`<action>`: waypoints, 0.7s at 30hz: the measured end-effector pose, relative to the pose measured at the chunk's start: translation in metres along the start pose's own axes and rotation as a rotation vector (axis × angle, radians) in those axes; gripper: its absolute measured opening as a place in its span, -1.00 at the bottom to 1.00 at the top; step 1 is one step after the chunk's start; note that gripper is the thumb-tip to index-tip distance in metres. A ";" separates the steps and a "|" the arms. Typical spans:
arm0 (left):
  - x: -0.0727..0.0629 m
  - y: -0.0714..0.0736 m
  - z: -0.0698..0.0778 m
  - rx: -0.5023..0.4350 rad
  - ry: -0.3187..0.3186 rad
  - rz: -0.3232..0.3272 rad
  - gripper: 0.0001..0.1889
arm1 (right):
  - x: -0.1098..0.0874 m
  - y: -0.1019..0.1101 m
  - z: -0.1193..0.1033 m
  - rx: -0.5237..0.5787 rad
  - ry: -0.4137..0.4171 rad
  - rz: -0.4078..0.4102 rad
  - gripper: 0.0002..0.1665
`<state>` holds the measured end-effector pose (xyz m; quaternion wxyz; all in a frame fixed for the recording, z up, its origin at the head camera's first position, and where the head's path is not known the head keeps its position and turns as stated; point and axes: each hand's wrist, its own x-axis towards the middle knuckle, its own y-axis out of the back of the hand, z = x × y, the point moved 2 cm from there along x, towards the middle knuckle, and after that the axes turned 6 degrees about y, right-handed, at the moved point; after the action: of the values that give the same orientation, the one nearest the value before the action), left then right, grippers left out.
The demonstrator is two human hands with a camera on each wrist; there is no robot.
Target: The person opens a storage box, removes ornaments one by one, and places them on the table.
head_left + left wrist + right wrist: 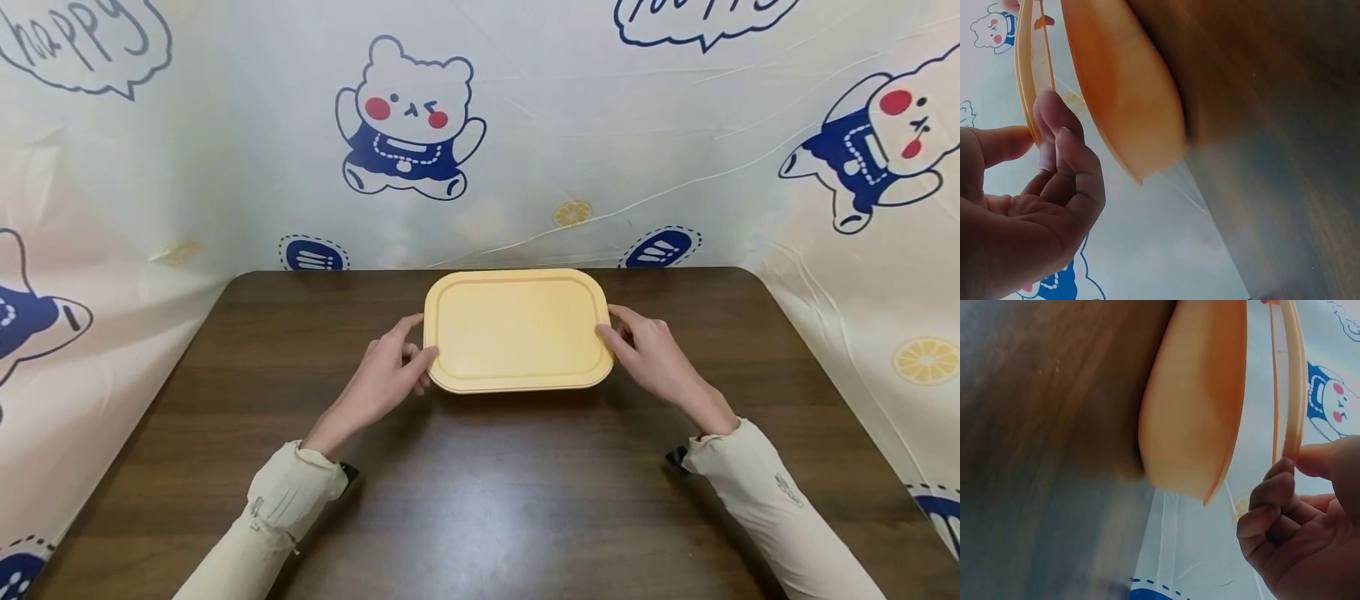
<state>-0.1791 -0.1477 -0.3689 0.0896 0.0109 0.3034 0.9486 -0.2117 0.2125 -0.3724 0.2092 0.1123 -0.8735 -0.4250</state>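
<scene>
A pale yellow rectangular lid (521, 332) with rounded corners is held level between both hands. My left hand (392, 360) pinches its left edge, thumb on top and fingers beneath. At the opposite edge my right hand (651, 348) grips it the same way. Both wrist views show the lid (1024, 75) raised, with a gap between it and a yellow box (1125, 87). That box (1194, 406) stands on the table below, its rim facing the lid. From the head view the lid hides the box.
The dark brown wooden table (480, 492) has its back edge just behind the lid. A pale curtain (555, 133) printed with cartoon bears hangs behind the table and along both sides. Light-coloured sleeves (292, 492) cover both forearms.
</scene>
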 end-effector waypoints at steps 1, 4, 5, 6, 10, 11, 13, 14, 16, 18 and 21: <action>-0.002 0.000 0.000 -0.002 -0.004 -0.002 -0.40 | -0.003 0.000 -0.001 0.002 0.004 -0.002 -0.43; -0.008 -0.001 0.000 0.004 -0.010 -0.014 -0.38 | -0.011 0.001 -0.002 0.003 0.023 -0.003 -0.45; -0.010 -0.002 0.000 0.010 -0.009 -0.018 -0.37 | -0.013 0.001 -0.003 0.003 0.028 -0.004 -0.46; -0.012 -0.002 0.000 0.013 -0.008 -0.026 -0.36 | -0.016 0.000 -0.003 0.005 0.032 -0.007 -0.46; -0.021 -0.004 0.000 0.024 0.007 -0.057 -0.33 | -0.026 -0.001 -0.005 0.009 0.046 -0.013 -0.47; -0.023 -0.005 -0.001 0.021 0.008 -0.066 -0.33 | -0.029 -0.002 -0.005 0.009 0.045 -0.016 -0.47; -0.027 -0.007 -0.002 0.022 0.010 -0.081 -0.33 | -0.034 -0.002 -0.006 0.012 0.041 -0.019 -0.47; -0.029 -0.007 -0.002 0.022 0.013 -0.089 -0.32 | -0.036 -0.002 -0.007 0.014 0.039 -0.022 -0.46; -0.034 -0.008 -0.004 0.021 0.011 -0.101 -0.32 | -0.040 -0.003 -0.008 0.022 0.032 -0.032 -0.45; -0.038 -0.008 -0.006 0.029 0.032 -0.117 -0.31 | -0.043 -0.004 -0.010 0.031 0.033 -0.039 -0.44; -0.045 -0.007 -0.008 0.027 0.053 -0.145 -0.30 | -0.049 -0.005 -0.013 0.051 0.037 -0.053 -0.44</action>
<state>-0.1339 -0.1550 -0.3779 0.1497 -0.0351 0.3186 0.9353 -0.1621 0.2191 -0.3824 0.2112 0.1483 -0.8767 -0.4060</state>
